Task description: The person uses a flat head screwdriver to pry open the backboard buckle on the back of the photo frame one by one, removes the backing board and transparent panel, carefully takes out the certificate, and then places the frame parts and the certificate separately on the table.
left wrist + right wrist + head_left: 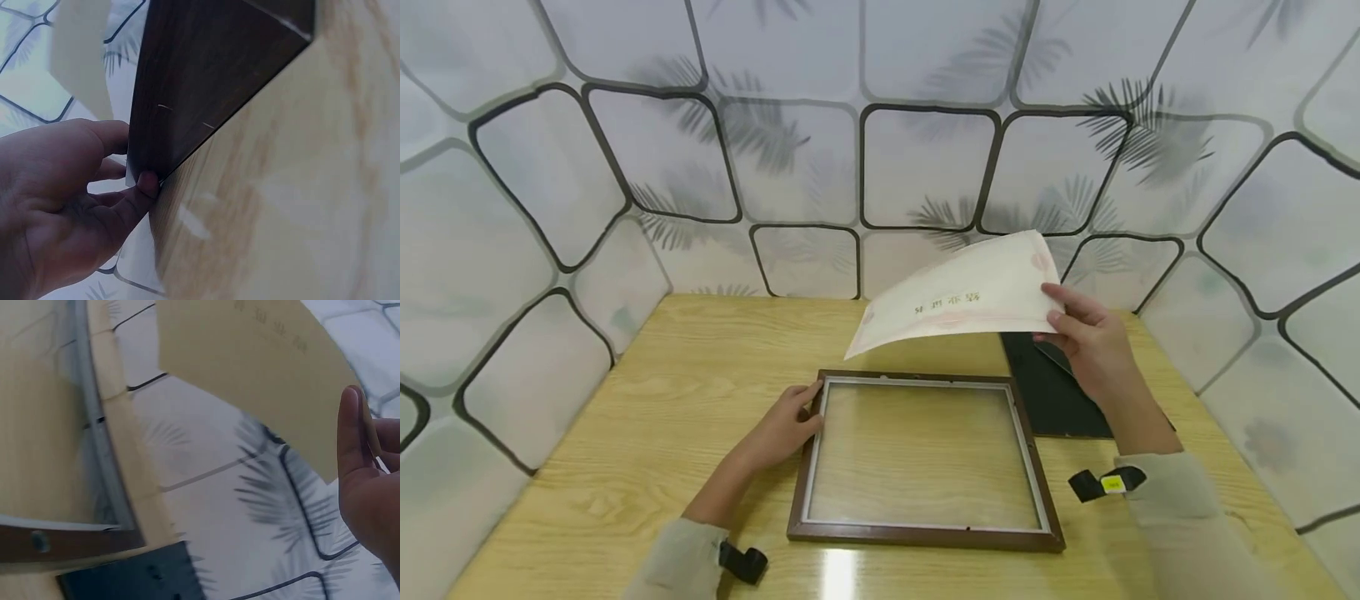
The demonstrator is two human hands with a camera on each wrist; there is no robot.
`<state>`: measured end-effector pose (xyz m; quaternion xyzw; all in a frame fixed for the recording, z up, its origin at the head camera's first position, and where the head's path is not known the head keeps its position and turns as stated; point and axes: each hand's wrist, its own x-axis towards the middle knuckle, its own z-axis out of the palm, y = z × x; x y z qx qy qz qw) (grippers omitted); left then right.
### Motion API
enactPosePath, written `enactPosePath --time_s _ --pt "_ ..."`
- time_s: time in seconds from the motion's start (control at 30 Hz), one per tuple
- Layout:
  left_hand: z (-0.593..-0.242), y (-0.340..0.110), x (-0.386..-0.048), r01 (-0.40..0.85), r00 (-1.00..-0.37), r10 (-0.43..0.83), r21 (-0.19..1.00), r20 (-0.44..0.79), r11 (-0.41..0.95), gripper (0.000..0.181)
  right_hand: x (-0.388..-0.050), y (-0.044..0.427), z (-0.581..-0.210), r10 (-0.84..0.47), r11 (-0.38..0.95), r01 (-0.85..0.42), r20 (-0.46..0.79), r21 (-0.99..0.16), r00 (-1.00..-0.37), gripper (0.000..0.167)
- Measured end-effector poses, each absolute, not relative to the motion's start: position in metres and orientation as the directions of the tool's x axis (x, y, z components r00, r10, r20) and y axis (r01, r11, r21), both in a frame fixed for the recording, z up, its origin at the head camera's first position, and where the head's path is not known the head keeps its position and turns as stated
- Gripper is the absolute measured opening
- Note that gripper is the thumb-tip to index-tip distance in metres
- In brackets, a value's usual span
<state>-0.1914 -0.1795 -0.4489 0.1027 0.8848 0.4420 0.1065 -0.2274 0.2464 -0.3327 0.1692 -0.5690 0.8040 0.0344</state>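
Observation:
A brown picture frame [925, 538] with a clear pane lies flat on the table. My left hand [786, 425] holds its upper left corner; in the left wrist view the thumb and fingers of that hand [69, 206] touch the end of the dark frame side [187, 81]. Above the frame's far edge, my right hand [1093, 342] pinches a sheet of pale paper [955, 287] by its right end. The sheet carries a printed line of characters and bows in the air. In the right wrist view the thumb [351, 431] presses on the sheet [262, 375].
A black backing board [1052, 392] lies on the wooden table [700, 375] at the right, partly behind the frame and under my right forearm. A patterned curtain [805, 167] encloses the table at the back and both sides.

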Motion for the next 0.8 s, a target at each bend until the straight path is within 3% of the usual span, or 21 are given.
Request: enactPosePath --time_s 0.17,0.3,0.8 --pt "-0.449 -0.179 -0.192 0.082 -0.958 0.27 0.802 -0.101 0.592 0.066 -0.238 0.241 -0.375 -0.087 -0.125 -0.023 0.034 -0.992 -0.996 0.05" --pt "-0.45 -0.178 -0.191 0.083 -0.957 0.272 0.802 -0.102 0.592 0.066 -0.247 0.237 -0.398 -0.051 0.076 0.081 -0.085 -0.994 -0.995 0.054" --pt "-0.448 -0.179 -0.188 0.071 -0.955 0.272 0.8 -0.117 0.596 0.066 -0.265 0.227 -0.422 -0.072 0.373 0.145 -0.184 -0.917 -0.98 0.051"
